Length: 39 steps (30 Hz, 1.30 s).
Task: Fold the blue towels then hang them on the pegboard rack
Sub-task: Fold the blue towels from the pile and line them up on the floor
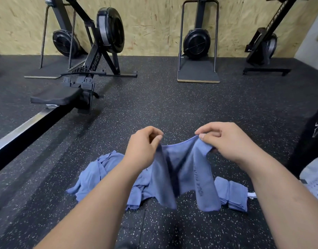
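Note:
A blue towel [183,169] hangs in front of me above the speckled black floor, its top edge stretched between both hands and its lower end draping down in folds. My left hand [144,142] pinches the towel's left upper corner. My right hand [224,139] pinches the right upper corner between thumb and fingers. A crumpled heap of blue towels [99,175] lies on the floor at the left, partly behind my left forearm. A small stack of folded blue towels [233,194] lies on the floor at the right. No pegboard rack is in view.
A rowing machine [73,90] with a long rail runs across the left. More black exercise machines [197,42] stand along the wooden wall at the back. A dark bag or garment [314,133] and a pale perforated object [316,182] sit at the right edge.

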Available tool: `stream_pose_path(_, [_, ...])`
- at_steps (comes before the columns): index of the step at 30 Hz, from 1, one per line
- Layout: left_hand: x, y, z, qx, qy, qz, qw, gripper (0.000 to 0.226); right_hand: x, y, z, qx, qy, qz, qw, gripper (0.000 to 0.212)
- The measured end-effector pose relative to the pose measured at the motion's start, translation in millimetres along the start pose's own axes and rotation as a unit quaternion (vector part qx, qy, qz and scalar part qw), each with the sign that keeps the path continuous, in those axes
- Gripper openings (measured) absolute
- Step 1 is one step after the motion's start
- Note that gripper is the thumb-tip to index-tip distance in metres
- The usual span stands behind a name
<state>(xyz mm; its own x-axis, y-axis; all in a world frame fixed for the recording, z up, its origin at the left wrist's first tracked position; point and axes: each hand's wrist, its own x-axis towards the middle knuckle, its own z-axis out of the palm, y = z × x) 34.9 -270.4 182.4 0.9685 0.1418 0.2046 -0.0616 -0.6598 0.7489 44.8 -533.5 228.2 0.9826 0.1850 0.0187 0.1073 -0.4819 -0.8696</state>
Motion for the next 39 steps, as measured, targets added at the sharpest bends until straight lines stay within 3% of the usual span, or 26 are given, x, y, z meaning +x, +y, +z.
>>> stream_pose_path(7, [-4,8,15,-0.118,-0.1,0.056,0.986,0.022,-9,-18,14,0.005,-0.101,0.006,0.995,0.037])
stream_pose_path(13, [-10,18,20,-0.179,-0.121,0.056,0.975,0.03,-5,-13,21,-0.101,-0.023,-0.041,0.994,0.01])
stream_pose_path(18, [-12,21,20,-0.21,-0.123,0.069,0.967,0.027,-4,-12,22,-0.136,-0.008,-0.03,0.99,0.016])
stream_pose_path(31, [-17,28,15,-0.249,-0.124,0.063,0.958,0.013,2,-5,25,-0.172,-0.007,-0.04,0.984,0.021])
stream_pose_path(39, [-8,13,13,-0.126,-0.096,0.093,0.983,0.017,6,10,15,-0.258,-0.092,-0.025,0.961,0.02])
